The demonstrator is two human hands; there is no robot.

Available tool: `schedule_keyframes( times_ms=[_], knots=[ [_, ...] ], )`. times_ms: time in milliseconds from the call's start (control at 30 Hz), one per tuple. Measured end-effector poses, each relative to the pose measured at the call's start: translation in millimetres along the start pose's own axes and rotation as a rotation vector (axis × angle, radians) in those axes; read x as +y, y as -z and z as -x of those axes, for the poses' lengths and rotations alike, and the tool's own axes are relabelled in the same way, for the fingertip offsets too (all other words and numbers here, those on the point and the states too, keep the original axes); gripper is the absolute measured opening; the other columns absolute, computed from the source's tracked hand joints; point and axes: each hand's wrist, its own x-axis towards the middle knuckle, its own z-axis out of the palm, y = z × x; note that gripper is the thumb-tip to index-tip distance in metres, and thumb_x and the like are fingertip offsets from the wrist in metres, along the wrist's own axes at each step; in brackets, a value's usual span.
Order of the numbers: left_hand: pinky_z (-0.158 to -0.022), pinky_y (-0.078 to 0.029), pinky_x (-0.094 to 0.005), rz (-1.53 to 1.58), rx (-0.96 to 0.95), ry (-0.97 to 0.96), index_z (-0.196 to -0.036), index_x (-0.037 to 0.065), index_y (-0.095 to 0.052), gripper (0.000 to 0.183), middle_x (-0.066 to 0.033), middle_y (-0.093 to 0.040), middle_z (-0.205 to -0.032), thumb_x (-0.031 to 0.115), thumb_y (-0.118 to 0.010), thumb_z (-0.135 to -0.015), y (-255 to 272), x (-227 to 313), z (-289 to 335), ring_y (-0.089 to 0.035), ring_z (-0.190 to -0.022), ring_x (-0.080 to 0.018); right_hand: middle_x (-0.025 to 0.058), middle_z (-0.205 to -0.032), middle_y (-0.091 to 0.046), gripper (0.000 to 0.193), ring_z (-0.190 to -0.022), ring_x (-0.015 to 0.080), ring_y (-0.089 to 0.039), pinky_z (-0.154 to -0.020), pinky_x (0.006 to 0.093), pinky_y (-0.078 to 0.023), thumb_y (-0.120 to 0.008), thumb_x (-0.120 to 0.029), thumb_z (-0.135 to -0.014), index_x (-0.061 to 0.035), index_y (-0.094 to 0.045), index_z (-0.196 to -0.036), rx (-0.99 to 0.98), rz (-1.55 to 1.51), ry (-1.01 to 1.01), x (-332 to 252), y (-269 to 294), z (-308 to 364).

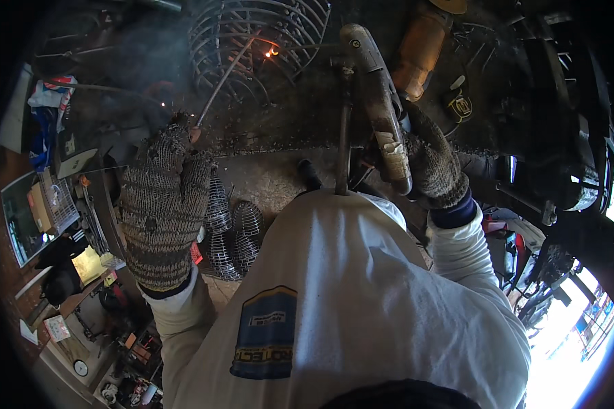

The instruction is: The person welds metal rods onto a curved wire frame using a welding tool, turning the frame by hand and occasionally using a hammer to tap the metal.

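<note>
My left hand (164, 198), in a striped knit glove, is closed on the near end of a thin metal rod (223, 85). That rod slants up to a round cage of bent metal bars (208, 41), where a small orange glow (271, 51) burns. A gloved right hand (435, 160), mine, is closed around a long, worn handle with wrapped tape, which looks like a welding electrode holder (375, 82). From its top a thin dark stick runs left towards the glow. Its fingers are partly hidden behind the handle. An upright metal bar (345, 129) stands beside it.
Smoke drifts left of the cage. Past my right hand, a rusty orange cylinder (421, 51) and a yellow tape measure (460, 105) lie on the dark work surface. Wire-mesh shapes (233, 235) sit below near my left glove. Cluttered shelves line the left; dark machinery (566, 157) stands right.
</note>
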Motion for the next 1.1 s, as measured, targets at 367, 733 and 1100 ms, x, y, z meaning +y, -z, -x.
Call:
schedule_keyframes(
  times_ms=[367,733,1100],
  knots=[
    [-0.088,-0.054,-0.0381,-0.012,0.023,-0.047,-0.116,0.012,-0.069,0.036,-0.0097,-0.07,-0.114,0.013,-0.075,-0.08,0.2,-5.2,3.9,-0.068,-0.101,-0.0274,0.0107,-0.111,-0.067,0.047,-0.099,0.0183,-0.063,-0.087,0.0347,-0.05,-0.064,-0.028,-0.095,-0.0002,-0.053,-0.131,0.029,0.46,0.267,-5.8,-7.5,1.3],
    [-0.096,-0.051,-0.0397,-0.319,0.055,-0.146,-0.116,0.01,-0.067,0.035,-0.0082,-0.067,-0.118,0.023,-0.074,-0.084,2.1,-4.4,14.4,-0.065,-0.108,-0.0269,0.0115,-0.117,-0.061,0.048,-0.106,0.0209,-0.06,-0.092,0.0325,-0.05,-0.065,-0.025,-0.095,-0.0032,-0.049,-0.135,0.039,0.028,-0.006,16.4,-1.3,-2.6],
    [-0.089,-0.054,-0.0375,-0.144,0.194,-0.253,-0.116,0.01,-0.067,0.03,-0.0076,-0.07,-0.111,0.017,-0.072,-0.087,0.8,-1.3,4.3,-0.067,-0.101,-0.0242,0.0146,-0.126,-0.061,0.045,-0.114,0.0264,-0.061,-0.096,0.0371,-0.049,-0.055,-0.027,-0.101,-0.0005,-0.048,-0.136,0.026,0.239,0.089,5.2,-5.3,1.1]
  ],
)
